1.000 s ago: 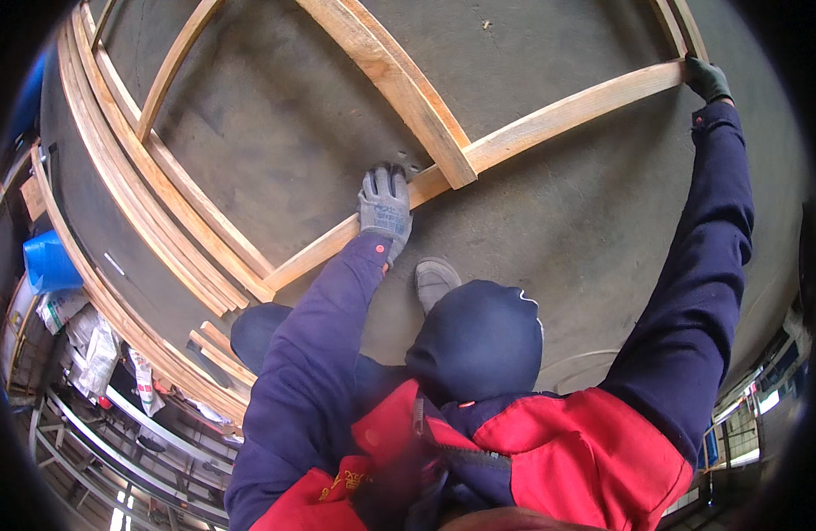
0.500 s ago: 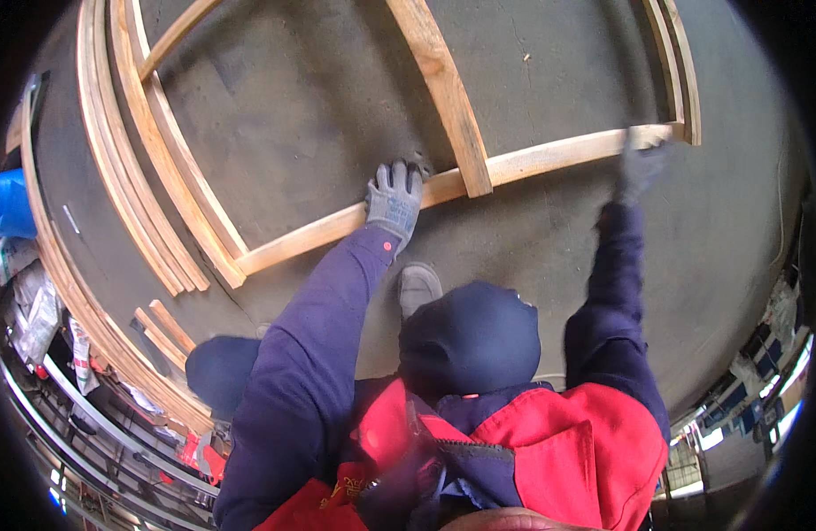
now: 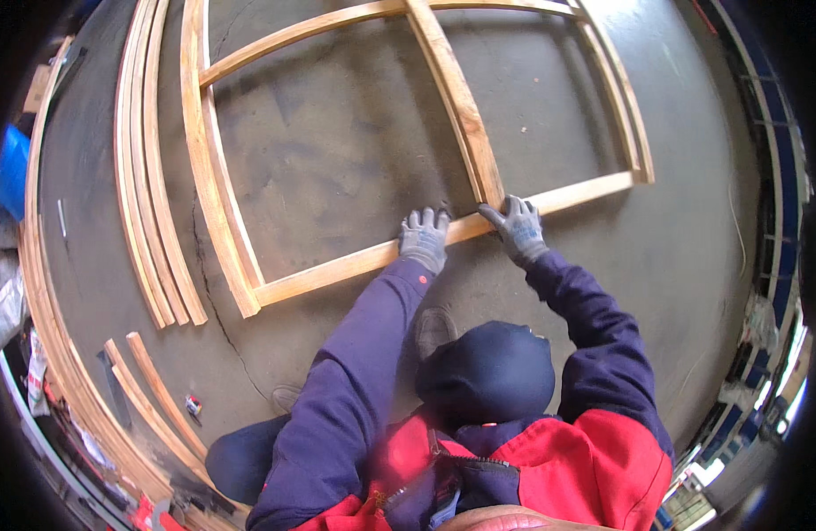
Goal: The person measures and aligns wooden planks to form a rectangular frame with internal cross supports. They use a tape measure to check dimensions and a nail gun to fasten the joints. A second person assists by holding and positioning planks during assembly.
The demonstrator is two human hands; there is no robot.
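A wooden frame of pale battens lies on the floor in front of me. My left hand [image 3: 424, 241], in a grey work glove, is closed over its near rail [image 3: 337, 271], fingers over the far edge. Just to the right, my right hand [image 3: 519, 230], gloved alike, grips the same rail where the middle bar [image 3: 461, 106] meets it. Its thumb points left across the rail, below the bar's end. The fingertips' far sides are partly hidden. At the left, the rail's end touches the left side piece [image 3: 206, 168], which is a doubled batten.
Several long battens [image 3: 151, 177] lie side by side left of the frame. Two shorter strips [image 3: 164, 389] rest nearer me, beside a small can-like object [image 3: 193, 404]. More long timber [image 3: 49, 292] and a blue bag [image 3: 12, 173] line the left edge. Blue racking [image 3: 784, 177] stands at right.
My right hand has come left from the rail's right end to the middle joint. The middle bar's end, which overlapped the rail, now meets its far edge. The view has shifted.
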